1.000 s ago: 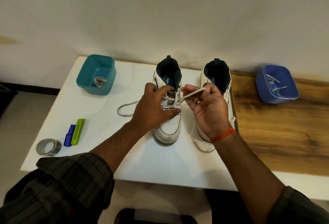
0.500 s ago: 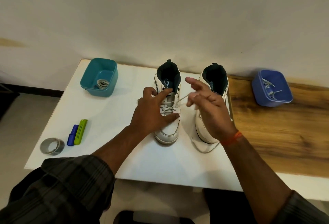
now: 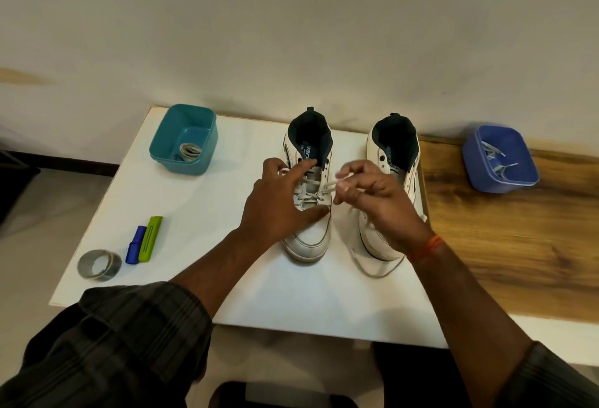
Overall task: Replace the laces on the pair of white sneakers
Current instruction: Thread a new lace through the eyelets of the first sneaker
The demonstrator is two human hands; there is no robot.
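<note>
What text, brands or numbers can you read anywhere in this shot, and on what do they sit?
"par": part of a light print on the dark tongue lining of the left sneaker; the rest runs out of sight.
Print on the tongue lining of the right sneaker: there, but too blurred to read.
Teal bin, blue bin, tape roll, green tool and blue tool: no text visible.

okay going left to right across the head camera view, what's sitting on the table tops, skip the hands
Tape roll → blue marker → green marker → teal tub → left-hand sneaker → right-hand sneaker → blue tub on the wooden surface.
</note>
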